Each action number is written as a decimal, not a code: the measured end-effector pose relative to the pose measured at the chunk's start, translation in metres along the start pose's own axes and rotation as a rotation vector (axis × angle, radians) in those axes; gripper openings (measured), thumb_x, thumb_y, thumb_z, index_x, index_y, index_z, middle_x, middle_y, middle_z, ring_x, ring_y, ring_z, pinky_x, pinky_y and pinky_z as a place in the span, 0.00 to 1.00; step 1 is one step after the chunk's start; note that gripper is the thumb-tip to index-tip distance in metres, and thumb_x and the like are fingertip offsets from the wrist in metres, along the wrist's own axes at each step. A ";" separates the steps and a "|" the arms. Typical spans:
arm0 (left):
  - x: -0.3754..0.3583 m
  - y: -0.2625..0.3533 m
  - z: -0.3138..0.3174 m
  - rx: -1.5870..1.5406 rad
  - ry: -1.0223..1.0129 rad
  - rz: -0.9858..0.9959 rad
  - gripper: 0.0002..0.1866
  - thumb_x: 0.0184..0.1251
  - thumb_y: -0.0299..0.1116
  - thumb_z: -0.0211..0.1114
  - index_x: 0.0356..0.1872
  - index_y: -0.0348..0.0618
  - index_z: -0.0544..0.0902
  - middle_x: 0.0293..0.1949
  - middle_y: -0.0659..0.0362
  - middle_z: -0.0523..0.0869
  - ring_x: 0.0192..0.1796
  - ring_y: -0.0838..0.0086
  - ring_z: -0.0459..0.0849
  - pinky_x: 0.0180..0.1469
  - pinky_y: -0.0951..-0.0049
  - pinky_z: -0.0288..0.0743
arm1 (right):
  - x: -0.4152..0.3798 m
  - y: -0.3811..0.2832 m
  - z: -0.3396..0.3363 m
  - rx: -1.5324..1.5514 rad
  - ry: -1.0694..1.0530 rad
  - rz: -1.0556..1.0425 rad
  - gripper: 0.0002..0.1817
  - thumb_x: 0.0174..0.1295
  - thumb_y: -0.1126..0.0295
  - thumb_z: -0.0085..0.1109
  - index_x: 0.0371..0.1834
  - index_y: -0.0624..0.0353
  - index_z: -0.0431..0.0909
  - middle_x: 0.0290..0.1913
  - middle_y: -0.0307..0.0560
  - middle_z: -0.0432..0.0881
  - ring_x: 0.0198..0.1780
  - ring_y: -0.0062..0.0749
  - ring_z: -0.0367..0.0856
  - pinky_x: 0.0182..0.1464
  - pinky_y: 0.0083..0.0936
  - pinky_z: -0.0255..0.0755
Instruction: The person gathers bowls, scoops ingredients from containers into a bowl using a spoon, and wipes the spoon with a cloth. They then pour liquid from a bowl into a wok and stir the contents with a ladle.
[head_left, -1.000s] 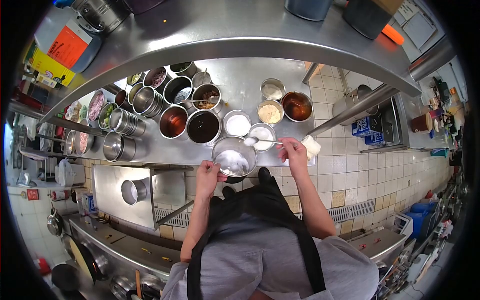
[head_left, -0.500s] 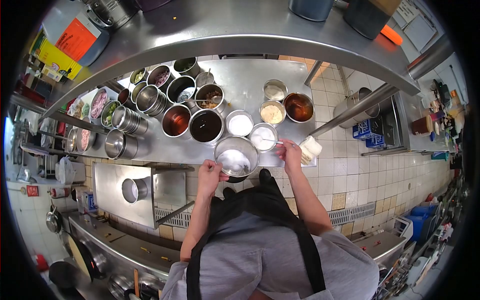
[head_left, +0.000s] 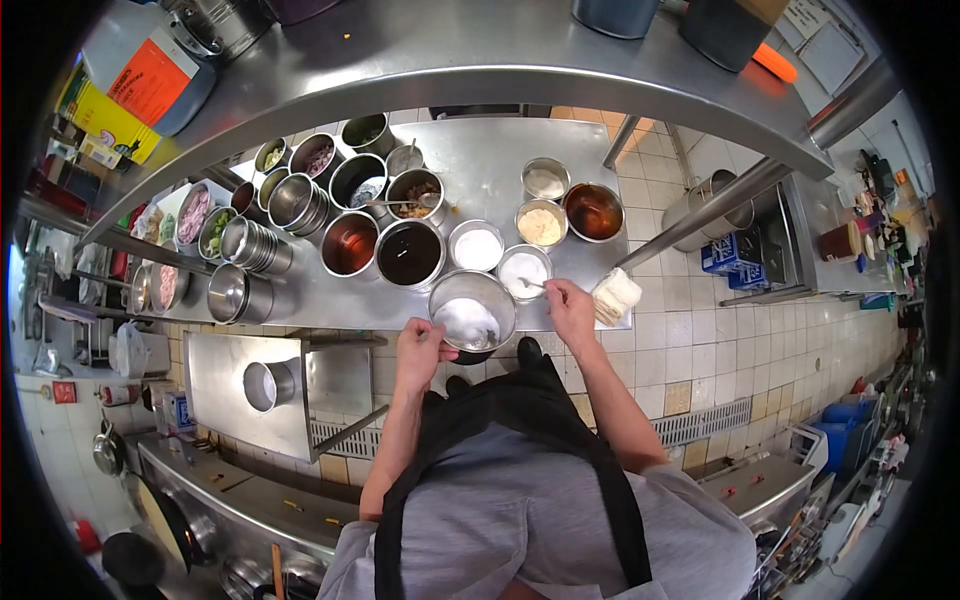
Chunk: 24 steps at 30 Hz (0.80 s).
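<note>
My left hand [head_left: 426, 345] pinches the rim of a metal bowl [head_left: 472, 312] at the table's front edge, with white powder inside it. My right hand [head_left: 569, 304] is closed on the handle of a spoon [head_left: 533, 284], whose tip rests in a small metal container of white powder [head_left: 523, 268]. Just left of that container stands another one with white contents [head_left: 476, 246]. Behind it, a container of pale yellow powder [head_left: 541, 224] sits beside a pot of reddish-brown sauce [head_left: 594, 212].
Pots of dark liquid [head_left: 411, 253] and red liquid [head_left: 350, 244] stand left of the bowl. Stacked metal containers [head_left: 255, 246] are farther left. A folded white cloth [head_left: 616, 296] lies at the right front corner. A steel shelf [head_left: 480, 80] spans above the table.
My right hand has moved slightly left, and the spoon now reaches lower into the white powder container. My left hand and the bowl have hardly moved.
</note>
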<state>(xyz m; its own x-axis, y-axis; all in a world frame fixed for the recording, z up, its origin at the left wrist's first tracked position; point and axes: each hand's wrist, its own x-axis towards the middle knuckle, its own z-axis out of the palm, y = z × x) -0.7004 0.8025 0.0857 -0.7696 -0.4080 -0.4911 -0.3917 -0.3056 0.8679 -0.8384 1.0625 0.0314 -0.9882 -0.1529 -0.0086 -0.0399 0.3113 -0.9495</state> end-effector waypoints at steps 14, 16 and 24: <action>0.001 -0.006 -0.003 -0.046 0.009 -0.015 0.09 0.75 0.27 0.62 0.40 0.37 0.69 0.33 0.49 0.82 0.26 0.67 0.88 0.27 0.70 0.87 | -0.002 -0.037 -0.034 0.418 -0.037 0.231 0.12 0.73 0.68 0.58 0.50 0.65 0.84 0.37 0.46 0.88 0.26 0.25 0.83 0.29 0.18 0.75; 0.001 -0.007 -0.002 -0.048 0.005 -0.003 0.09 0.75 0.27 0.62 0.40 0.38 0.69 0.33 0.49 0.82 0.26 0.67 0.88 0.27 0.69 0.87 | 0.004 -0.018 -0.019 0.064 0.043 -0.084 0.12 0.74 0.68 0.59 0.50 0.66 0.85 0.38 0.47 0.88 0.27 0.25 0.83 0.31 0.20 0.76; 0.000 -0.006 -0.002 -0.060 0.010 -0.017 0.09 0.74 0.27 0.64 0.40 0.37 0.71 0.34 0.53 0.81 0.26 0.69 0.87 0.28 0.71 0.87 | 0.005 0.026 0.013 0.480 0.160 0.406 0.12 0.76 0.68 0.55 0.48 0.65 0.85 0.35 0.45 0.86 0.27 0.24 0.82 0.28 0.21 0.74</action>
<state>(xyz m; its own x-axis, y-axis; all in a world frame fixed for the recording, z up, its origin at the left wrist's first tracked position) -0.6970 0.8032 0.0801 -0.7581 -0.4107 -0.5065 -0.3736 -0.3632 0.8536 -0.8419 1.0575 0.0029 -0.9221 0.0418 -0.3848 0.3755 -0.1444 -0.9155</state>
